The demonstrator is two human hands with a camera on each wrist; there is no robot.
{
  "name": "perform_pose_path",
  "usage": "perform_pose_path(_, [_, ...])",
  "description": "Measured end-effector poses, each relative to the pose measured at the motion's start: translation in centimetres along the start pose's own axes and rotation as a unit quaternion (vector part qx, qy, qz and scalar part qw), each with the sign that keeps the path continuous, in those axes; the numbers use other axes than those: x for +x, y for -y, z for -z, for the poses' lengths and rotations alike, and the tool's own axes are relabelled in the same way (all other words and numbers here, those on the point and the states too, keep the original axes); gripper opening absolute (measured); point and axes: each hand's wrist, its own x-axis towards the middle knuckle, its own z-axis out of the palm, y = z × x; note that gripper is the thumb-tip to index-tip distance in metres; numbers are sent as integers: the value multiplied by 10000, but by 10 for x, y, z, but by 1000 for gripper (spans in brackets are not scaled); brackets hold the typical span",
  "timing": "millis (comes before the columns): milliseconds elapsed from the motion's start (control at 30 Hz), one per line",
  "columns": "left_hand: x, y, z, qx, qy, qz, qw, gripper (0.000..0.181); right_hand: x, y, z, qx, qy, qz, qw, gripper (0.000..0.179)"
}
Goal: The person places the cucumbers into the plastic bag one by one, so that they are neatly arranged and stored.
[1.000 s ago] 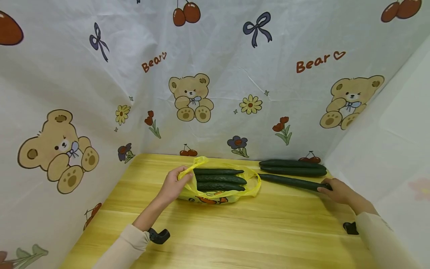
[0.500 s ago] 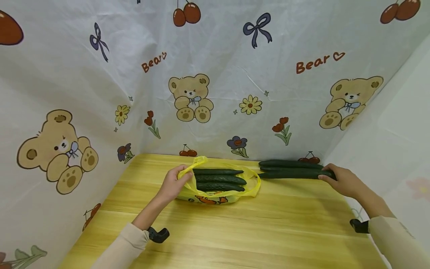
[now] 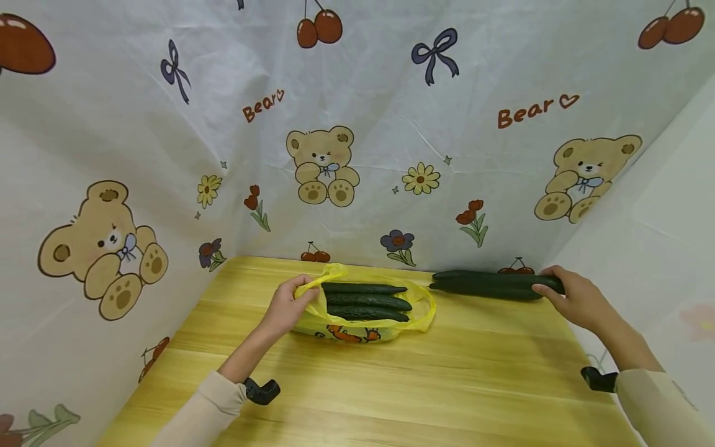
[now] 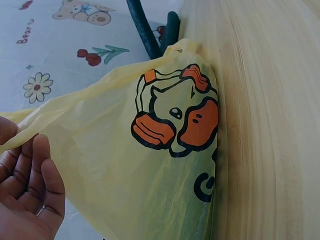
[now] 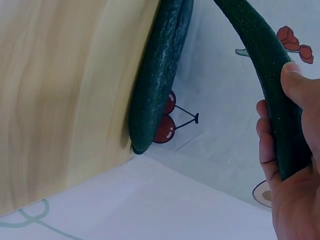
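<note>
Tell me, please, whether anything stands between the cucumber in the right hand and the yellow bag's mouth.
Nothing visible stands between the held cucumber and the mouth of the yellow bag; the left hand grips it on the left side. Three cucumbers inside may crowd the entry, though.

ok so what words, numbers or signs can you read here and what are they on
"Bear", with a heart: left of centre on the patterned backdrop, head view
"Bear", with a heart: same backdrop, further right
Apparently "G": yellow bag; the mark next to it is cut off, unreadable
</note>
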Motion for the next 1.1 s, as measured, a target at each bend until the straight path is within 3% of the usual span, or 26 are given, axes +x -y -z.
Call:
perform_pose_path(267, [-2,-4,1,-23,13,-1,10000,20,3,24,9,250,-48,-84,9996,42])
perform_pose_path(533, [1,-10,-4,2,29,7,10000,17,13,57,12,198,-176,371,9990,39])
perform_pose_path(767, [1,-8,-4,30,15,83,10000,18,31,84,1,360,-234,795,9959,34])
perform_pose_path(1100, [1,-4,-4,-21,44,36,10000,19,57,123,-20,578,68,1133,9919,34])
